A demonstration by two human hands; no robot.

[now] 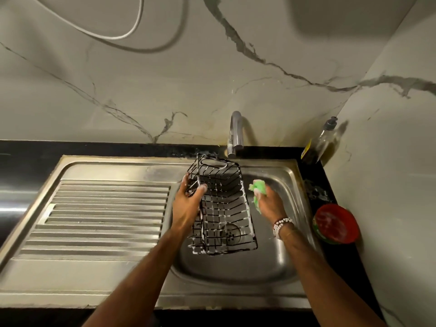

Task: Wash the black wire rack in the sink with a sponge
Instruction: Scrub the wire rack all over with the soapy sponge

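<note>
Rack (221, 204) gripped by left hand (188, 204); right hand (269, 204) pinches sponge (258, 190).

The black surface (94, 148) in front of me carries a stainless steel sink (118, 291) against a marbled wall, its ribbed drainboard (106, 213) to my left and its basin (278, 185) to my right. A chrome tap (235, 131) rises from the back edge behind the basin. A pump bottle (322, 143) stands in the far right corner, and a round red tub (336, 223), white with lather, sits nearer me on the right-hand strip, suds (316, 192) spattered between them. A soapy black wire rack (224, 208) stands tilted in the basin, over the drain (230, 233).
</note>
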